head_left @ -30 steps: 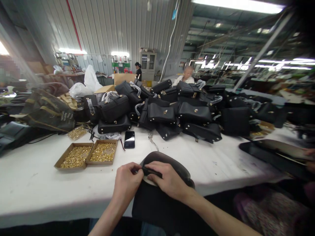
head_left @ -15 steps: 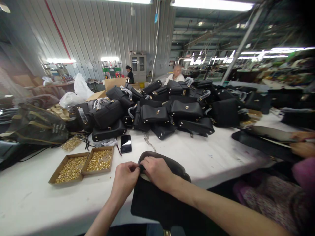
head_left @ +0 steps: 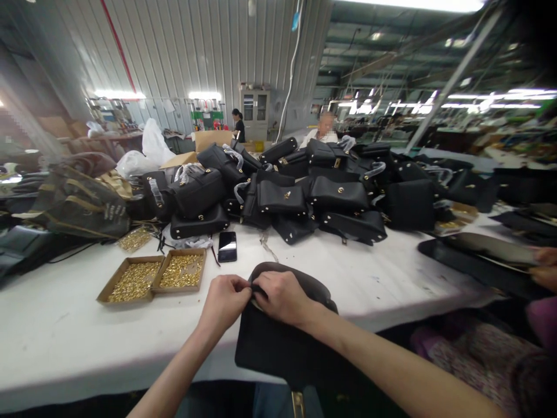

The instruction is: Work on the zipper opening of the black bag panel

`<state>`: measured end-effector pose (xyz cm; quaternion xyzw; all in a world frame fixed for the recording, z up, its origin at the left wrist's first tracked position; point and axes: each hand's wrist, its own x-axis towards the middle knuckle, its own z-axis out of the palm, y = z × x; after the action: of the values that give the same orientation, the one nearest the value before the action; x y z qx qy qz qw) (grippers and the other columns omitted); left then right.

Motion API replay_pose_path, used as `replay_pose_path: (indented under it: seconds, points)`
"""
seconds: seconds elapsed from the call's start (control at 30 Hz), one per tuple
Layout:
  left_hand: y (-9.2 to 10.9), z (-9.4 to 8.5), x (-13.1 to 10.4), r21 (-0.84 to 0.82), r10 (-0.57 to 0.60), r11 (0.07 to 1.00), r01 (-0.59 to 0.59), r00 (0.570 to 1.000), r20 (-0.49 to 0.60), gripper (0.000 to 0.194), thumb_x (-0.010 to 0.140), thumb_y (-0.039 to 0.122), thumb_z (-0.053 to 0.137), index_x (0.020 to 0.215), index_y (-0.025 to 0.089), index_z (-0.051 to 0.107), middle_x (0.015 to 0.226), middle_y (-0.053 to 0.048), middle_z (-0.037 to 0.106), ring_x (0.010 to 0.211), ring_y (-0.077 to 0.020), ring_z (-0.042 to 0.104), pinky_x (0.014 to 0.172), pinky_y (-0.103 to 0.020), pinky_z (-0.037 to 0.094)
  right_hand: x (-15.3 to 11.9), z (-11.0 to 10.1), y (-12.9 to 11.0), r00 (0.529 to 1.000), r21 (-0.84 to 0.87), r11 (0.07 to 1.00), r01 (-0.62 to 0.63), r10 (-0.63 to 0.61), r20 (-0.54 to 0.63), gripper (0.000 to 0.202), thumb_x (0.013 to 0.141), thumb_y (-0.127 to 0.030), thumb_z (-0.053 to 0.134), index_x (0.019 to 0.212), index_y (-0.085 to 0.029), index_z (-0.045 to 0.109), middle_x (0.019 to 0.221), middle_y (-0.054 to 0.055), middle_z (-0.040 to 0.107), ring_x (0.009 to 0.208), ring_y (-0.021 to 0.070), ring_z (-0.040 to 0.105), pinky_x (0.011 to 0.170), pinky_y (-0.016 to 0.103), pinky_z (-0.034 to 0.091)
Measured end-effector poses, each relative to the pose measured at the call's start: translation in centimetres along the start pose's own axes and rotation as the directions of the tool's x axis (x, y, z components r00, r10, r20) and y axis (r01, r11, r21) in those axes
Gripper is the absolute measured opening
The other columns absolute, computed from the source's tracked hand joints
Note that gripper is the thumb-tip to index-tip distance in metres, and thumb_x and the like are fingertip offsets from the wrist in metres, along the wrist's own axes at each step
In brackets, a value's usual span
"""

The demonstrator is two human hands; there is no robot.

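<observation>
A black leather bag piece (head_left: pixel 278 348) lies across my lap and the near table edge, its curved rim raised on the table. My left hand (head_left: pixel 226 299) pinches the left corner of that rim between thumb and fingers. Right beside it, my right hand (head_left: pixel 281 296) has its fingers curled over the same rim, just inside the opening. Whatever small part may lie between the fingertips is hidden. Two shallow cardboard trays, a left one (head_left: pixel 150 293) and a right one (head_left: pixel 201 284), hold small gold metal pieces to the left of my hands.
Behind my hands is a heap of black handbags (head_left: pixel 282 197). A phone (head_left: pixel 227 247) lies on the white table (head_left: pixel 52 325), near a bag of gold pieces (head_left: pixel 134 238). At right, a person's hands (head_left: pixel 546 267) hold another black piece (head_left: pixel 474 264).
The whole view has shifted slightly, so the table things appear further right and a little higher. Both my hands remain at the same corner of the rim, with small finger movements.
</observation>
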<state>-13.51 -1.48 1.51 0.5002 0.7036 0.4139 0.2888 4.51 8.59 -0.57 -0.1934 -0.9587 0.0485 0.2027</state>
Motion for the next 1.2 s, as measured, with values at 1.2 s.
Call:
replay_pose_path:
  seconds: [1.2]
  points:
    - [-0.6, 0.7, 0.3, 0.033, 0.0, 0.999, 0.002, 0.997, -0.075, 0.02, 0.081, 0.024, 0.068, 0.087, 0.018, 0.087, 0.077, -0.004, 0.08, 0.074, -0.0185, 0.069, 0.068, -0.03, 0.044, -0.9, -2.3, -0.3, 0.999, -0.103, 0.995, -0.007, 0.012, 0.052, 0.015, 0.105, -0.006, 0.063, 0.099, -0.02, 0.061, 0.099, 0.006, 0.068, 0.082, 0.0221, 0.064, 0.067, 0.034, 0.04]
